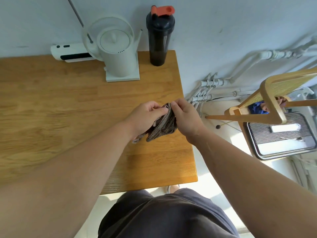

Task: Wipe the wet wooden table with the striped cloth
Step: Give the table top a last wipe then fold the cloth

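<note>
A grey-brown striped cloth (163, 125) is bunched and folded between my two hands, above the right part of the wooden table (68, 103). My left hand (145, 115) grips its left side, thumb on top near the upper edge. My right hand (185, 115) pinches the cloth's upper right edge with curled fingers. The lower end of the cloth hangs down toward the tabletop. I cannot make out any wetness on the wood.
A white electric kettle (118, 54) on its base stands at the back of the table, with a white device (72, 53) behind it. A dark shaker bottle (160, 36) with an orange cap stands at the back right corner. A wooden chair (272, 98) and floor pipes lie right of the table.
</note>
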